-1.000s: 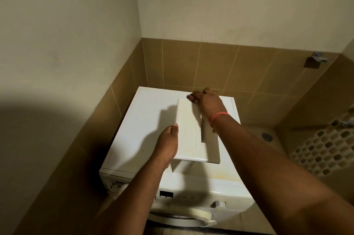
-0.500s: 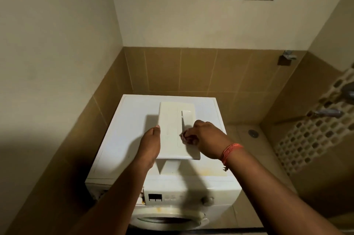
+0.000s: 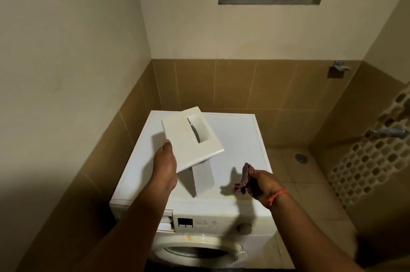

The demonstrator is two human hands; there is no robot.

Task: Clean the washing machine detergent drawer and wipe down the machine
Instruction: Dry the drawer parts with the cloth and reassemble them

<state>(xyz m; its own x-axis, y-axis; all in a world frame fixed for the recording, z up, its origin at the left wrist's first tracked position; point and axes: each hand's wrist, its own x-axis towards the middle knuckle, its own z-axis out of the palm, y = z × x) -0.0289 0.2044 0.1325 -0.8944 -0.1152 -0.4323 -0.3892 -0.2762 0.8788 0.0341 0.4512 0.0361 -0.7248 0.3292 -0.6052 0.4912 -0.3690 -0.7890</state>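
We see the left hand [image 3: 165,166] gripping the near left edge of the white drawer [image 3: 192,138], thumb on its front panel and fingers hidden beneath it. The drawer is held tilted above the top of the washer [image 3: 239,145], panel upward, with its body hanging below the panel toward the washer's front edge; whether the body touches the top we cannot tell. The right hand [image 3: 261,185] is curled around a dark red cloth [image 3: 244,177], held just above the washer's near right corner, apart from the drawer. On the washer's front, the drawer slot [image 3: 166,220] stands open at the upper left, beside the control panel [image 3: 197,223] and dial [image 3: 243,227].
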